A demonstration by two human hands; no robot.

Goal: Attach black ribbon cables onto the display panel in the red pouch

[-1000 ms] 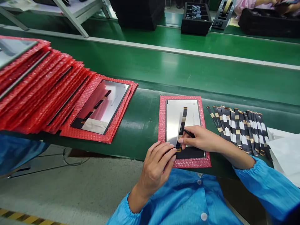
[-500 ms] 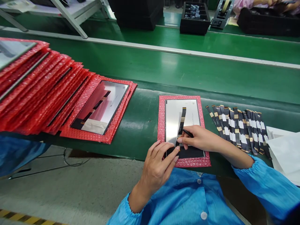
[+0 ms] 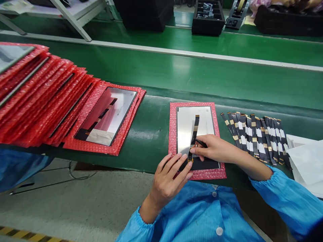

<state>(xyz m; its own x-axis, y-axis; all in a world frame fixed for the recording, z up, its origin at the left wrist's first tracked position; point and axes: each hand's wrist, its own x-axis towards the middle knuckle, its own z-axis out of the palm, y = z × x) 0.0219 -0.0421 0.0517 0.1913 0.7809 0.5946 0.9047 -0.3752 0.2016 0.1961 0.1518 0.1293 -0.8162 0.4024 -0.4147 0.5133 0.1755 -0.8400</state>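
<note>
I see a dark green bench (image 3: 151,134) running across in front of me. On its left lies a fanned stack of red bubble-wrap sheets (image 3: 45,97), each under a flat panel, the nearest panel (image 3: 106,116) face up. Near the front edge, right of the middle, one red bubble-wrap mat (image 3: 173,134) lies alone under a panel (image 3: 185,129). Just right of it sits a row of dark ribbon cables (image 3: 254,136), then white paper (image 3: 305,164).
</note>
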